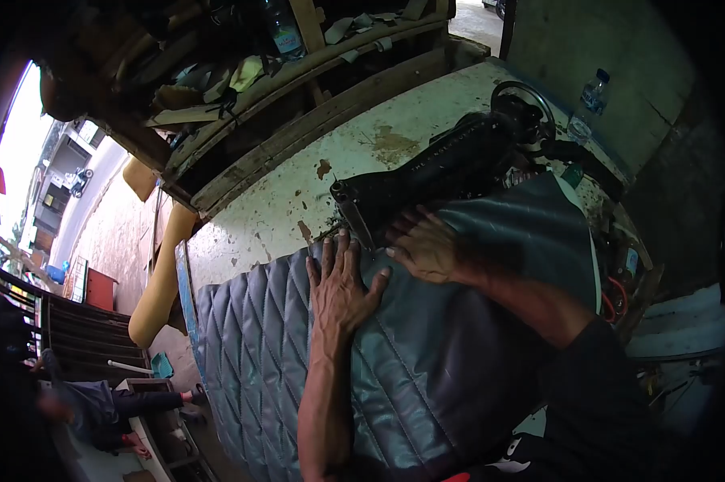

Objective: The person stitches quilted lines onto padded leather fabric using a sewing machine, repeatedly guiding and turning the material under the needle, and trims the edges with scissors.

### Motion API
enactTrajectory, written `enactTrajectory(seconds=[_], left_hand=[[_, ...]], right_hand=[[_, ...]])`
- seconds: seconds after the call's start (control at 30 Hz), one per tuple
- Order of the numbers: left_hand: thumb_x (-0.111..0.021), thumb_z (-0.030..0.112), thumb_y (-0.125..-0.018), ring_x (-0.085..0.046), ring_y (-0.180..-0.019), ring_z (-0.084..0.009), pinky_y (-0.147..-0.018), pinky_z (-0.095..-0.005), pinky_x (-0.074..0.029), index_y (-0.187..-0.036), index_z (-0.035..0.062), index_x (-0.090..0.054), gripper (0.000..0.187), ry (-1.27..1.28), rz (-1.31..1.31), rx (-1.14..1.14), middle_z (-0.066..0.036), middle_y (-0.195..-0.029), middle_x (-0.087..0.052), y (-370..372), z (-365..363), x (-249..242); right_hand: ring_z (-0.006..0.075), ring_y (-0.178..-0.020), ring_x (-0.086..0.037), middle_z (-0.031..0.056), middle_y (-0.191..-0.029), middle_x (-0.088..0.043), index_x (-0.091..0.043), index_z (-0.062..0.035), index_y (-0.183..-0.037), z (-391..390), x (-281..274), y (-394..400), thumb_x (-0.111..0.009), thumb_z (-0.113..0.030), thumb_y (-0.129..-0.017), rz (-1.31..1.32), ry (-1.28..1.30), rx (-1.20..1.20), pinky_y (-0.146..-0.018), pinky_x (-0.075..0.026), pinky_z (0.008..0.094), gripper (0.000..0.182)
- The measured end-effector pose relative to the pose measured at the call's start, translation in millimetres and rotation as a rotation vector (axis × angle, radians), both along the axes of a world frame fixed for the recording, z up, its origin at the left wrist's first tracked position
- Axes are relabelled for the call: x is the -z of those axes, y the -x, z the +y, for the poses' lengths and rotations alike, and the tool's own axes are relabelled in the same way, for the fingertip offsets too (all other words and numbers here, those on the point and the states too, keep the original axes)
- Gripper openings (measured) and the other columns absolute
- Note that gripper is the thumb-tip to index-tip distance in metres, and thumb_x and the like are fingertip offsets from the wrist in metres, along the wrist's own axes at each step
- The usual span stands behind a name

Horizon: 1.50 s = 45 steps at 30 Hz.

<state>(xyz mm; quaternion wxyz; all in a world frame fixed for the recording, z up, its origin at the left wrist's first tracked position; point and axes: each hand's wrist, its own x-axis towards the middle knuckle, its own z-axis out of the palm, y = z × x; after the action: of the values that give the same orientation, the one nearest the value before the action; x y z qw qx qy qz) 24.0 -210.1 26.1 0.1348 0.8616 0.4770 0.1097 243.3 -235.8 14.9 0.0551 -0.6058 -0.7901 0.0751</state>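
A dark grey sheet of quilted leather-like material [254,345] covers the near part of the worktable, stitched in slanting rows on its left and smooth on its right. Flat on it lies my left hand [342,285], fingers spread, just left of the needle end of a black sewing machine [451,153]. My right hand [428,247] rests on the sheet to the right of the needle area, fingers stretched and somewhat apart. The sheet passes under the machine's head. The needle and presser foot are hard to make out in the shadow.
A worn white tabletop [274,217] extends behind the sheet. Wooden shelving [298,80] with scraps and a bottle [282,32] stands at the back. Another water bottle [590,104] is beyond the machine's handwheel [531,100]. A person [97,410] sits at lower left.
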Motion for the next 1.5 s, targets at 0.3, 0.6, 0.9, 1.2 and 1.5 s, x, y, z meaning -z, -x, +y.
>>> enactTrajectory(seconds=[0.3, 0.6, 0.9, 1.2, 1.5], left_hand=[[-0.041, 0.035, -0.105, -0.021, -0.158, -0.0345, -0.128, -0.0565, -0.011, -0.154, 0.0101, -0.043, 0.055, -0.008, 0.011, -0.003, -0.012, -0.167, -0.035, -1, 14, 4], [-0.046, 0.036, -0.102, -0.022, -0.158, -0.0332, -0.128, -0.0575, -0.01, -0.154, 0.0096, -0.046, 0.058, -0.003, 0.014, -0.006, -0.009, -0.17, -0.03, 1, 19, 9], [-0.046, 0.054, -0.104, -0.02, -0.158, -0.0402, -0.125, -0.0639, -0.011, -0.163, 0.0105, -0.033, 0.074, -0.045, 0.138, 0.235, -0.016, -0.17, -0.027, 9, -91, -7], [-0.055, 0.058, -0.099, -0.026, -0.156, -0.039, -0.125, -0.0639, -0.014, -0.162, 0.0174, -0.037, 0.077, -0.003, 0.128, 0.378, -0.016, -0.169, -0.03, 15, -163, -19], [-0.058, 0.058, -0.097, -0.025, -0.157, -0.037, -0.125, -0.0639, -0.015, -0.162, 0.0219, -0.037, 0.078, -0.043, 0.112, 0.384, -0.014, -0.169, -0.031, 18, -162, -18]], right_hand=[[0.0349, -0.152, -0.035, 0.0143, -0.159, -0.046, -0.05, -0.0104, -0.152, 14, -6, -1, -0.033, -0.046, -0.109, -0.06, 0.05, -0.019, -0.126, -0.021, 0.056, 0.058], [0.0347, -0.144, -0.044, 0.0159, -0.146, -0.056, -0.058, -0.0106, -0.143, 18, 1, 0, -0.035, -0.047, -0.108, 0.038, 0.025, 0.029, -0.125, -0.024, 0.0574, 0.055], [0.0395, -0.105, -0.064, 0.0213, -0.112, -0.068, -0.066, 0.0006, -0.126, -151, -38, -72, -0.073, -0.02, -0.091, 0.129, -0.85, 0.669, -0.093, -0.052, 0.0487, 0.041], [0.0206, -0.111, -0.065, 0.0134, -0.12, -0.07, -0.058, 0.0034, -0.138, -321, -26, -169, -0.084, -0.02, -0.085, 0.836, -0.144, 1.028, -0.102, -0.049, 0.0347, 0.063], [0.0375, -0.103, -0.07, 0.0195, -0.116, -0.072, -0.071, -0.0053, -0.125, -293, -129, -127, -0.075, -0.005, -0.086, 0.243, -0.273, 0.765, -0.09, -0.054, 0.0405, 0.038]])
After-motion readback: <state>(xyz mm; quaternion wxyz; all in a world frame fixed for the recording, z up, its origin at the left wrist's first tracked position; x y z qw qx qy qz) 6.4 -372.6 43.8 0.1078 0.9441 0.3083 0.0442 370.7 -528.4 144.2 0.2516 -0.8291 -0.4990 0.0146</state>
